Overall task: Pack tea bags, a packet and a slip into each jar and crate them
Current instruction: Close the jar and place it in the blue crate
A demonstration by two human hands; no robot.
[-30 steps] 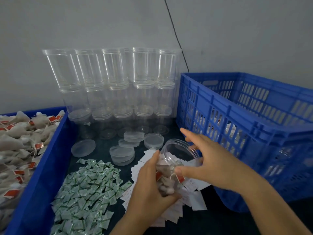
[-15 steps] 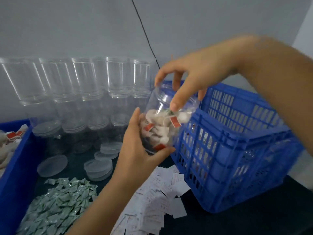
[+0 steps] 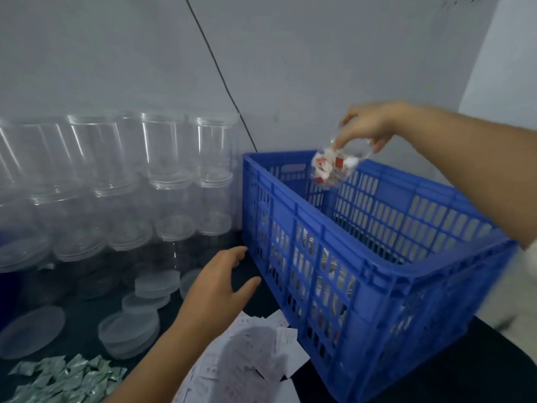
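Green packets (image 3: 62,379) lie at the bench's left edge, below stacked empty jars (image 3: 171,175) and loose lids (image 3: 129,334). The left hand (image 3: 216,289) hovers with fingers spread, holding nothing, above the paper slips (image 3: 250,359). The right hand (image 3: 367,126) grips a filled jar (image 3: 337,165) from above, over the blue crate (image 3: 377,257).

So the left hand (image 3: 216,282) isn't on the filled jar (image 3: 338,162) anymore: half a second ago it was cupping the side, now it hangs low with fingers spread loose, down by the crate's (image 3: 363,257) near wall above the paper slips (image 3: 247,359). The right hand (image 3: 367,126) now carries the jar alone by its top, and it's gone from just outside the crate's near corner to up over the open crate toward the far side.
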